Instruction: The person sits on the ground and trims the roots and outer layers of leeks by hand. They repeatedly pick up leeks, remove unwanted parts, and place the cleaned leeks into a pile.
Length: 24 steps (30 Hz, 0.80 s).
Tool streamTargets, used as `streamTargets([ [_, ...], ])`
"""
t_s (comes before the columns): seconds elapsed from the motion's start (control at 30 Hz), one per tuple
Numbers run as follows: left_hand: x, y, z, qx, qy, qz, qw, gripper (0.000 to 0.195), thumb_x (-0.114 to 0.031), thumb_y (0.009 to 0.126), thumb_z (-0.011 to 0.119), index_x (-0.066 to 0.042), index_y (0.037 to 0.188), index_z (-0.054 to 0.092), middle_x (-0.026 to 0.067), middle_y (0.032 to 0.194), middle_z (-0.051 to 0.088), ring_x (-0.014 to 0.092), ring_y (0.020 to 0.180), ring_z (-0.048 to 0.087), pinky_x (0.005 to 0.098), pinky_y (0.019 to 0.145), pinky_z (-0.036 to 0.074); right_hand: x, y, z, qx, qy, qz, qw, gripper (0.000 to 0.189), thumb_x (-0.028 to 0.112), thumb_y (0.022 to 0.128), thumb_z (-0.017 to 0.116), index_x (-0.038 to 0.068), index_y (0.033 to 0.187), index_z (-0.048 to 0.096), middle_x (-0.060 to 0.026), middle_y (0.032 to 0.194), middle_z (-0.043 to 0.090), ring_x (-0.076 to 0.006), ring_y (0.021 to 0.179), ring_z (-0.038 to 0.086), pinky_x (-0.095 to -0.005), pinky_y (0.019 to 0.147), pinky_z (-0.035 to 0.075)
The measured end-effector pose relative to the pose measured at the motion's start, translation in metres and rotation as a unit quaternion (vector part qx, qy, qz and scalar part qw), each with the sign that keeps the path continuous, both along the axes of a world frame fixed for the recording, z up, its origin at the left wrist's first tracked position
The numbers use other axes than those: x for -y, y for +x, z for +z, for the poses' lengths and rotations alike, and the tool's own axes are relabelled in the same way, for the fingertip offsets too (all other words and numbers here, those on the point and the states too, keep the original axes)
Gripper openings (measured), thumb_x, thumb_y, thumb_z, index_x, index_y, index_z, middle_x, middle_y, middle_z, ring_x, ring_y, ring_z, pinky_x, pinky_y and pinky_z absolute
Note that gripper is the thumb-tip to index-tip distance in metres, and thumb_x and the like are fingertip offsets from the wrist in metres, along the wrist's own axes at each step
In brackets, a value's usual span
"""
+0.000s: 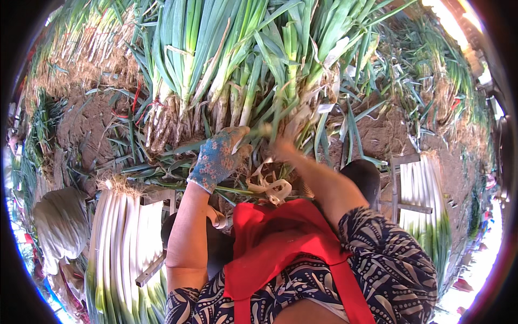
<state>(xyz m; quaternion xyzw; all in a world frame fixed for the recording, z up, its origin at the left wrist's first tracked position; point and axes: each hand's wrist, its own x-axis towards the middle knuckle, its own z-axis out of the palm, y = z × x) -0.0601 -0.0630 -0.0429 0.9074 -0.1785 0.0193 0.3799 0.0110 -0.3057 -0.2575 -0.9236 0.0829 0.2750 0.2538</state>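
Note:
My left hand (222, 158) wears a blue flowered work glove, its fingers and thumb curled in front of the pile. Between them shows a thin pale edge, and a blurred green onion stalk (261, 130) reaches from the fingertips towards the right. Bare and smeared by motion, my right hand (285, 150) is beside it, near the roots and dry outer leaves (301, 117); its grip is not clear. Ahead lies a thick pile of large green onions (190, 69), soil on their root ends. Peeled pale strips (275, 188) hang below my hands.
Clean white-stemmed green onions lie on metal racks at the left (115, 243) and right (423, 190). A grey cloth (62, 227) sits beyond the left rack. Tied bundles (93, 44) stand at the far left, and loose leaves litter the brown soil (87, 129).

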Motion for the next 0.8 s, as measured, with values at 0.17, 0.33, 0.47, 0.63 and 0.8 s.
streamTargets([
  [0.17,0.008,0.004,0.004,-0.002,0.027,-0.01,1.0,0.04,-0.021,0.085,0.066,-0.012,0.123,0.058,0.0162,0.114,0.062,0.03,0.097,0.063,0.0367,0.084,0.05,-0.018,-0.164,-0.073,-0.176,-0.03,0.408,0.895,0.051,0.033,0.085,0.058,0.007,0.126,0.042,-0.0239,0.121,0.049,-0.0355,0.099,0.055,-0.0477,0.088,0.046],
  [0.33,0.022,0.026,-0.033,-0.086,-0.02,-0.067,0.994,0.042,-0.022,0.089,0.059,-0.003,0.125,0.054,0.0176,0.123,0.058,0.029,0.114,0.056,0.0376,0.095,0.045,-0.025,-0.109,0.032,0.104,0.186,0.205,0.955,0.05,0.039,0.078,0.063,0.01,0.119,0.058,-0.0207,0.097,0.063,-0.0358,0.093,0.062,-0.0457,0.081,0.048],
  [0.47,0.021,0.037,-0.104,-0.188,0.05,-0.085,0.977,0.047,-0.03,0.091,0.057,-0.003,0.129,0.052,0.0154,0.13,0.055,0.027,0.118,0.053,0.038,0.097,0.043,0.074,-0.103,0.22,0.374,0.287,0.038,0.881,0.054,0.028,0.08,0.068,0.003,0.126,0.053,-0.0212,0.118,0.059,-0.0363,0.107,0.058,-0.0403,0.093,0.046],
  [0.63,0.069,0.001,-0.111,-0.332,0.084,-0.129,0.931,0.044,-0.03,0.089,0.06,-0.004,0.124,0.056,0.0161,0.114,0.064,0.031,0.104,0.061,0.0383,0.09,0.046,0.323,-0.216,0.292,0.353,0.08,-0.283,0.888,0.047,0.027,0.082,0.069,0.014,0.125,0.057,-0.0152,0.117,0.062,-0.028,0.092,0.065,-0.0378,0.08,0.053],
  [0.8,0.038,-0.022,-0.236,-0.344,0.091,-0.192,0.914,0.033,-0.031,0.089,0.058,-0.007,0.112,0.061,0.0146,0.102,0.066,0.028,0.088,0.063,0.0373,0.08,0.049,0.616,-0.351,0.234,0.298,-0.355,-0.382,0.8,0.062,0.054,0.089,0.051,0.013,0.136,0.046,-0.0177,0.13,0.053,-0.0334,0.116,0.054,-0.0412,0.091,0.048],
])
